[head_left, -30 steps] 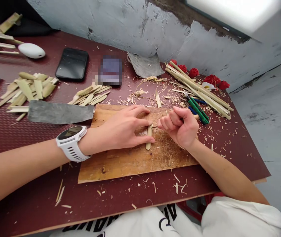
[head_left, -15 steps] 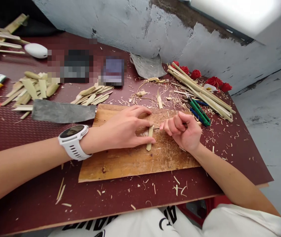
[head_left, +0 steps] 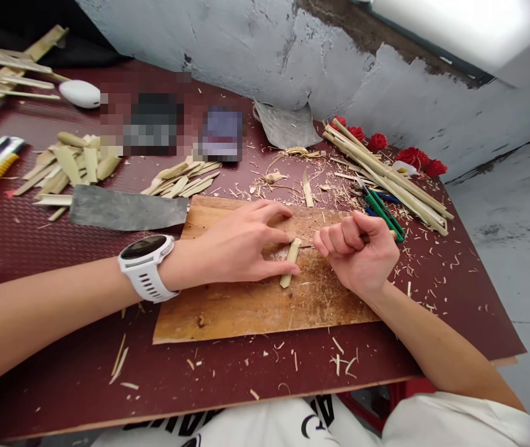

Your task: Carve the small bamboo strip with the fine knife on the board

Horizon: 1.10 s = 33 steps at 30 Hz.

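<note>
On the wooden board (head_left: pixel 228 316), my left hand (head_left: pixel 237 245) pins a short, pale plant-stem strip (head_left: pixel 291 264) between thumb and fingertips. The strip lies at a slant, with its lower end sticking out past my thumb. My right hand (head_left: pixel 360 251) is a closed fist just to the right. From it a thin dark shaft points left at the strip's upper part, and a light handle end peeks out behind the fist. Most of this slim, awl-like tool is hidden by my fingers. Whether its tip touches the strip is hard to make out.
Green-handled pliers (head_left: pixel 386 214) and a bundle of long stalks (head_left: pixel 386 174) lie at the right, beside red flowers (head_left: pixel 411 158). Grey sandpaper (head_left: pixel 125 208) and piles of cut strips (head_left: pixel 184 177) lie left. Shavings are scattered around. A wall (head_left: pixel 246 56) bounds the back.
The strip has tilted, its upper end leaning further right. My right fist has shifted slightly right, still closed on the tool. The whole view has shifted a little.
</note>
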Each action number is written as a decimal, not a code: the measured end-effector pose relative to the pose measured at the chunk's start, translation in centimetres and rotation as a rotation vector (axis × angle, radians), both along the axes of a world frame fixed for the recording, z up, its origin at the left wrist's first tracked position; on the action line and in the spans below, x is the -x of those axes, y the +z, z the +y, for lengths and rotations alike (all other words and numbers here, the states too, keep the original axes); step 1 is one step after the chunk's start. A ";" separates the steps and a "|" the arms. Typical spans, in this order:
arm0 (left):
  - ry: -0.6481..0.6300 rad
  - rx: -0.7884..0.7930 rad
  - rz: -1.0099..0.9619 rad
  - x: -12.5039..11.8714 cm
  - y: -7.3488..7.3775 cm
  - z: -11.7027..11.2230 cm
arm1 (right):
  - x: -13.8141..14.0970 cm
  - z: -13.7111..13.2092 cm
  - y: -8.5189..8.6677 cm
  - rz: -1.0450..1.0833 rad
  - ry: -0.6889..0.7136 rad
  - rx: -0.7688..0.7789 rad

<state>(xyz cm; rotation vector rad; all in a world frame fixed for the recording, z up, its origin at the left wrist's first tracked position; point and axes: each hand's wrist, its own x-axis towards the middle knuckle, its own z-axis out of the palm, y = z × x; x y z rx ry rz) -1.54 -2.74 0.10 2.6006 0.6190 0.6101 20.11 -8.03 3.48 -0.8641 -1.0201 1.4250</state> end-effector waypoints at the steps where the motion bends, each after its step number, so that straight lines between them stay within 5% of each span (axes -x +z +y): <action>1: -0.003 -0.003 0.004 0.0 0.0 0.0 | 0.1 -0.1 0.1 -0.006 -0.007 -0.002; 13: -0.049 -0.016 -0.027 -0.1 -0.1 0.1 | -0.5 0.0 0.7 -0.008 -0.081 -0.015; 33: -0.035 -0.047 -0.001 -0.2 0.2 0.0 | 0.8 -0.3 -0.2 -0.056 0.028 -0.051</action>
